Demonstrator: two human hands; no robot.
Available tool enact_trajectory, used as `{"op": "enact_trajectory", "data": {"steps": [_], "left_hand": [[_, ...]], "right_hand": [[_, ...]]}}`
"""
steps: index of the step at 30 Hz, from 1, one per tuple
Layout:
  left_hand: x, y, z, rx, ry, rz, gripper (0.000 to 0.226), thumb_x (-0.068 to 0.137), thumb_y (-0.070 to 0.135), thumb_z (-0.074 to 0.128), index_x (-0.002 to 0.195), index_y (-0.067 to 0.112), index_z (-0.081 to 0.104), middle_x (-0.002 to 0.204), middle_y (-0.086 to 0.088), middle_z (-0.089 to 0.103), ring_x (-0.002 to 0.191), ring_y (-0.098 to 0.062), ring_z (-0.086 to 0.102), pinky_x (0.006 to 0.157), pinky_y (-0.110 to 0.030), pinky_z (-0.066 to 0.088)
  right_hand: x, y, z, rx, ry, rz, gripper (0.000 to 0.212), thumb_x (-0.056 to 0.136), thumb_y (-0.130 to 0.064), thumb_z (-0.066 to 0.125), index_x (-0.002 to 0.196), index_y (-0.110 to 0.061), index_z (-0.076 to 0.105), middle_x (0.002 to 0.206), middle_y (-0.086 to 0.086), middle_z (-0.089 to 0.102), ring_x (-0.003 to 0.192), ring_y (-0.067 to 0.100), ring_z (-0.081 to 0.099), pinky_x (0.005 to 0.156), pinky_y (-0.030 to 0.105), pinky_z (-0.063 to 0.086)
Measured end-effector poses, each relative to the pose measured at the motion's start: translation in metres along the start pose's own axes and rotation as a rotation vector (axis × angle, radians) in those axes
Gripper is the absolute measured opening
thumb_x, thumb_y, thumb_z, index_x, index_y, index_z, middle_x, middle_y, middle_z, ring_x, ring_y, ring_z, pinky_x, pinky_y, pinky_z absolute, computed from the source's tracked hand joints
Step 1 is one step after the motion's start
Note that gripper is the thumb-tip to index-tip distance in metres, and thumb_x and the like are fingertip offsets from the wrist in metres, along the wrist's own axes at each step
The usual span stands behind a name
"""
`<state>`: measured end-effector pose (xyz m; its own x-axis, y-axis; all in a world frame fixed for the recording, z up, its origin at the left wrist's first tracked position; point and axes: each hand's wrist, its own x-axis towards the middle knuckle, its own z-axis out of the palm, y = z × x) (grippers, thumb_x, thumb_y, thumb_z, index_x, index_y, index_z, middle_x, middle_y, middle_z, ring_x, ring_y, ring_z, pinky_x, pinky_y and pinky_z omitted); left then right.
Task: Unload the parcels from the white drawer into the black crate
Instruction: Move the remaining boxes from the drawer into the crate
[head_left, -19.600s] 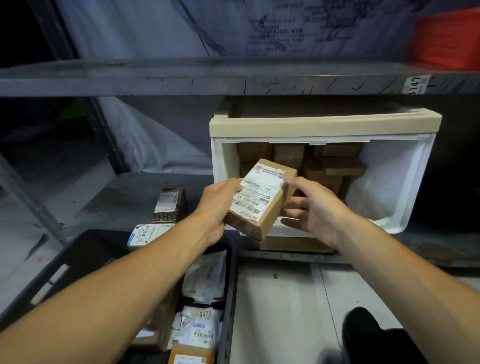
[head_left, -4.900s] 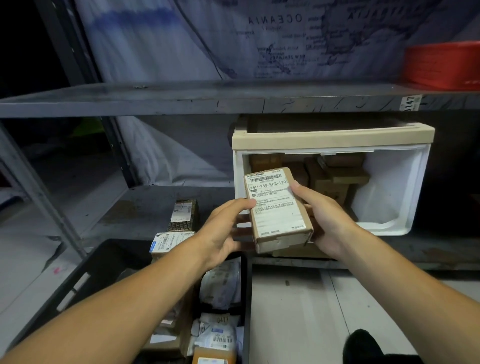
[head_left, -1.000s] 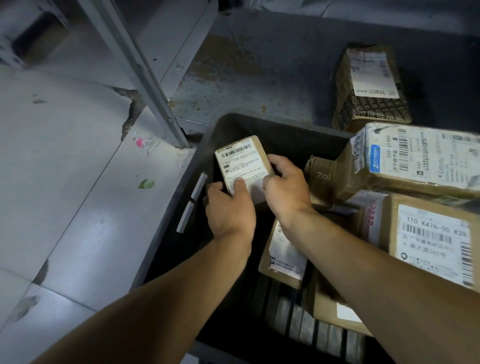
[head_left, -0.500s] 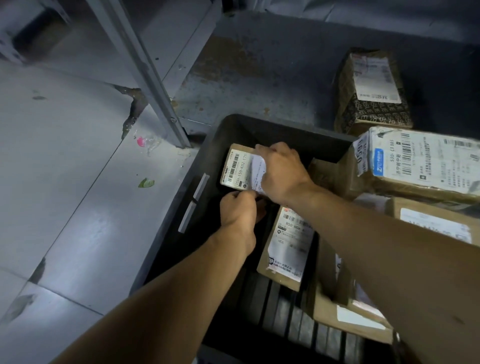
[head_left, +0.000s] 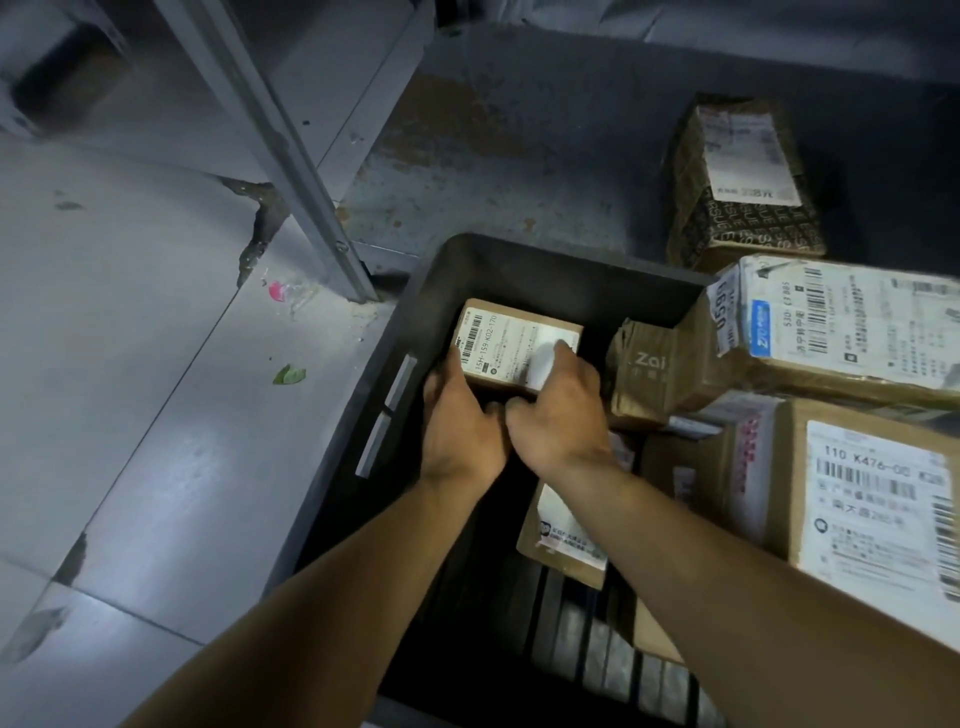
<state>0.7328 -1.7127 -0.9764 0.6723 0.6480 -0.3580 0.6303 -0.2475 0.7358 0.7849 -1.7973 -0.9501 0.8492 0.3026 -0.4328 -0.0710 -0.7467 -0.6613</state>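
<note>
I am looking down at the black crate (head_left: 545, 270), a plastic box with smooth dark walls and a floor of thin slats. Left of the crate the floor (head_left: 130, 364) is flat grey tile with cracks, a small green leaf (head_left: 289, 374) and a bit of pink litter (head_left: 278, 291), and a grey metal post (head_left: 280, 156) slants down beside the crate's far left corner. Inside the crate, by that corner, sits a small brown cardboard parcel (head_left: 511, 343) with a white paper label on top. My left hand (head_left: 460, 421) grips its near left edge, fingers curled against the side. My right hand (head_left: 561, 410) is close beside the left one, fingers bent over the near right part of the label, pressing on the parcel. Right of my hands, more cardboard boxes (head_left: 841, 338) with white barcode labels are stacked high in the crate. Behind the crate, on a scuffed grey shelf, stands a brown printed box (head_left: 743, 182).
</note>
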Motion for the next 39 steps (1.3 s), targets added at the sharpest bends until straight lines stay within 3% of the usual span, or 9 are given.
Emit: {"op": "enact_trajectory", "data": {"steps": [4, 9, 16, 18, 20, 22, 25, 30, 39], "left_hand": [[0.008, -0.007, -0.007, -0.026, -0.009, -0.04, 0.065, 0.098, 0.003, 0.048, 0.156, 0.028, 0.032, 0.148, 0.0, 0.054, 0.139, -0.02, 0.048, 0.114, -0.036, 0.041], [0.014, -0.012, -0.015, -0.013, -0.095, -0.001, 0.054, 0.099, 0.004, 0.045, 0.146, 0.031, 0.046, 0.145, 0.005, 0.057, 0.136, -0.015, 0.05, 0.115, -0.038, 0.042], [0.008, 0.001, -0.034, 0.176, -0.2, 0.146, 0.06, 0.095, 0.008, 0.053, 0.151, 0.028, 0.042, 0.146, 0.003, 0.057, 0.134, -0.019, 0.052, 0.112, -0.034, 0.042], [0.003, 0.012, -0.045, 0.365, -0.145, 0.293, 0.059, 0.094, 0.014, 0.057, 0.15, 0.023, 0.044, 0.142, -0.004, 0.058, 0.13, -0.024, 0.055, 0.108, -0.038, 0.046], [-0.009, 0.027, -0.061, 0.594, -0.108, 0.456, 0.062, 0.094, 0.022, 0.06, 0.152, 0.02, 0.039, 0.145, -0.009, 0.052, 0.134, -0.029, 0.05, 0.109, -0.042, 0.046], [-0.028, 0.041, -0.076, 0.907, -0.108, 0.592, 0.078, 0.095, 0.034, 0.06, 0.161, 0.021, 0.019, 0.163, -0.01, 0.027, 0.153, -0.033, 0.021, 0.122, -0.049, 0.029], [-0.058, 0.056, -0.096, 1.271, -0.111, 0.625, 0.103, 0.094, 0.059, 0.055, 0.16, 0.023, -0.015, 0.168, -0.01, -0.018, 0.154, -0.034, -0.02, 0.124, -0.061, 0.002], [-0.094, 0.058, -0.111, 1.343, -0.089, 0.503, 0.103, 0.091, 0.078, 0.036, 0.158, 0.025, -0.022, 0.166, -0.012, -0.026, 0.152, -0.036, -0.024, 0.12, -0.064, -0.001], [-0.15, 0.115, -0.13, 1.291, 0.021, 0.583, 0.093, 0.093, 0.079, 0.02, 0.158, 0.027, -0.02, 0.167, -0.009, -0.022, 0.153, -0.033, -0.022, 0.123, -0.063, 0.0]], "right_hand": [[0.001, 0.004, 0.009, 0.349, 0.084, 0.197, 0.056, 0.092, -0.014, 0.055, 0.146, -0.021, 0.042, 0.141, 0.005, 0.057, 0.126, 0.027, 0.056, 0.103, 0.032, 0.047], [0.003, 0.009, 0.009, 0.473, 0.06, 0.272, 0.048, 0.095, -0.017, 0.058, 0.141, -0.022, 0.046, 0.138, 0.002, 0.061, 0.122, 0.024, 0.059, 0.088, 0.028, 0.044], [-0.004, 0.002, -0.007, 0.246, -0.002, 0.191, 0.053, 0.093, -0.021, 0.06, 0.143, -0.017, 0.043, 0.141, 0.008, 0.054, 0.126, 0.028, 0.056, 0.101, 0.034, 0.049], [-0.017, -0.003, -0.02, 0.043, -0.016, 0.043, 0.055, 0.094, -0.023, 0.059, 0.145, -0.015, 0.042, 0.142, 0.011, 0.048, 0.129, 0.031, 0.051, 0.101, 0.033, 0.045], [-0.033, -0.008, -0.039, -0.228, -0.005, -0.193, 0.064, 0.092, -0.023, 0.061, 0.151, -0.014, 0.037, 0.149, 0.013, 0.041, 0.139, 0.033, 0.04, 0.111, 0.033, 0.037], [-0.047, -0.012, -0.061, -0.527, -0.023, -0.388, 0.084, 0.091, -0.032, 0.064, 0.16, -0.018, 0.02, 0.164, 0.014, 0.02, 0.153, 0.034, 0.015, 0.123, 0.039, 0.021], [-0.069, -0.013, -0.09, -0.876, -0.088, -0.485, 0.108, 0.09, -0.055, 0.064, 0.162, -0.027, -0.011, 0.17, 0.008, -0.015, 0.156, 0.031, -0.019, 0.126, 0.054, 0.001], [-0.106, -0.009, -0.117, -1.01, -0.081, -0.469, 0.117, 0.085, -0.071, 0.061, 0.16, -0.029, -0.019, 0.169, 0.008, -0.023, 0.154, 0.029, -0.024, 0.125, 0.058, -0.004], [-0.172, -0.017, -0.191, -0.992, 0.041, -0.542, 0.101, 0.094, -0.066, 0.053, 0.161, -0.031, -0.015, 0.17, 0.005, -0.017, 0.156, 0.027, -0.02, 0.126, 0.054, -0.001]]}}
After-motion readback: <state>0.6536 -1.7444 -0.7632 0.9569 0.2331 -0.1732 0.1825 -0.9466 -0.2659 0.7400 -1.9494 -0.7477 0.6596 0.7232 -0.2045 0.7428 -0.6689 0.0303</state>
